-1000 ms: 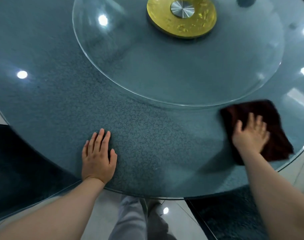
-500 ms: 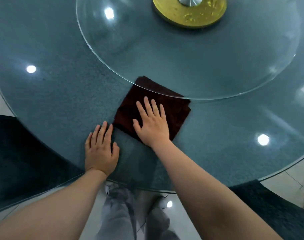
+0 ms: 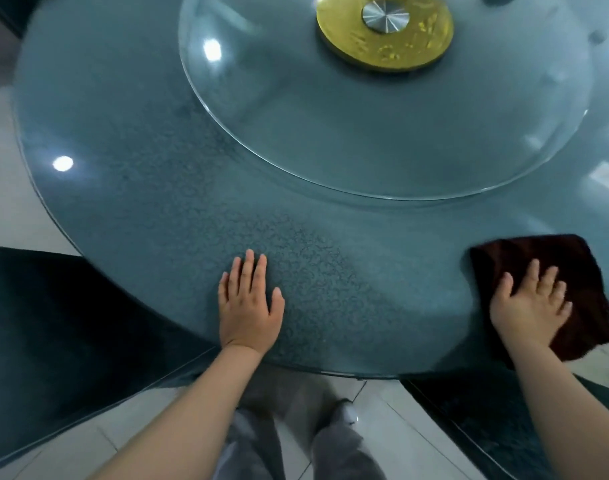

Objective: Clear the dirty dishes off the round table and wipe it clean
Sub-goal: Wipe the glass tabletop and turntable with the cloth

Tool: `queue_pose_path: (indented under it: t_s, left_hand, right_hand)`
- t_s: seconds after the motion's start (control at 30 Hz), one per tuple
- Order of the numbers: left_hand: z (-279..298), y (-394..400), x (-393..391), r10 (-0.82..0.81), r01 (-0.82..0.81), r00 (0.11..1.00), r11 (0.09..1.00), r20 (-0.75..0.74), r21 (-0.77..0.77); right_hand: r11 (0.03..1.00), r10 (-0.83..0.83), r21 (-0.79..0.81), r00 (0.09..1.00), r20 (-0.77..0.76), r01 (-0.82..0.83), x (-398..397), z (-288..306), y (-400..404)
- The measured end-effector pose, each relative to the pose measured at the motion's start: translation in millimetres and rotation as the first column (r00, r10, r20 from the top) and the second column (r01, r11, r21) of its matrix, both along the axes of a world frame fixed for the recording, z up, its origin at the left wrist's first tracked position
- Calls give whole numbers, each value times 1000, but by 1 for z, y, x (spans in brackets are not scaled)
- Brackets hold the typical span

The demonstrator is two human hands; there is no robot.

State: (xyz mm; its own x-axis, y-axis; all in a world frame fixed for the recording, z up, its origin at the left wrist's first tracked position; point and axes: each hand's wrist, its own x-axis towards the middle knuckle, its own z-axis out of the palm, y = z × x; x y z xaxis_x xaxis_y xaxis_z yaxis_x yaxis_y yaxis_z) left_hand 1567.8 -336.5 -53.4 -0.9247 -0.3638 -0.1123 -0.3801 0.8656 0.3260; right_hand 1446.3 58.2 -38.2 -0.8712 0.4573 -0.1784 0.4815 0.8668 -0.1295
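Note:
The round table [image 3: 130, 174] has a glass top over a teal patterned cloth. A folded dark brown cloth [image 3: 570, 268] lies near the table's front right edge. My right hand [image 3: 530, 303] presses flat on it with fingers spread. My left hand [image 3: 249, 303] rests flat on the glass near the front edge, fingers straight, holding nothing. No dishes are in view on the table.
A round glass turntable [image 3: 382, 133] sits on the middle of the table on a gold base [image 3: 386, 32] with a metal hub. Dark chair seats [image 3: 71, 313] stand below the table edge at left and right. My legs and tiled floor show below.
My right hand swept the brown cloth from the far right to the middle beside my left hand, then back to the right edge. My left hand stayed planted.

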Motion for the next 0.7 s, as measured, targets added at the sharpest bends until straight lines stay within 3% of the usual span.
queue_pose_path:
  t_s: [0.1,0.2,0.27,0.33,0.43,0.47,0.53,0.63,0.7]
  left_hand:
    - [5,-8,6,-5,34,992,971,-126,236]
    - [17,-34,10,69,49,977,850,-202,525]
    - [21,-71,7,26,104,967,869,-255,483]
    - [19,-123,-1,-45,138,961,932,-272,334]
    - [12,-211,-14,-119,139,971,987,-210,84]
    - [10,-238,-20,-130,136,978,990,-165,25]
    - [7,-281,-34,-151,150,987,988,-47,-30]
    - [-3,-303,-45,-234,239,970,967,66,-85]
    - [-11,-301,-42,-275,282,959,951,67,-129]
  right_hand:
    - [978,208,9,978,-11,-208,-3,-6,-88]
    - [891,453,1,891,-32,-453,-2,-10,-216]
    - [780,625,-29,780,-31,-625,4,-11,-308]
    - [649,757,-71,653,-39,-757,9,-9,-374]
    - [575,815,-80,579,-33,-814,15,-9,-385]
    - [591,804,-66,594,-37,-804,19,-10,-369]
    - [709,702,-45,710,-50,-704,31,-12,-326]
    - [921,390,4,920,-41,-390,56,-13,-249]
    - [982,188,4,982,-23,-188,71,-8,-214]
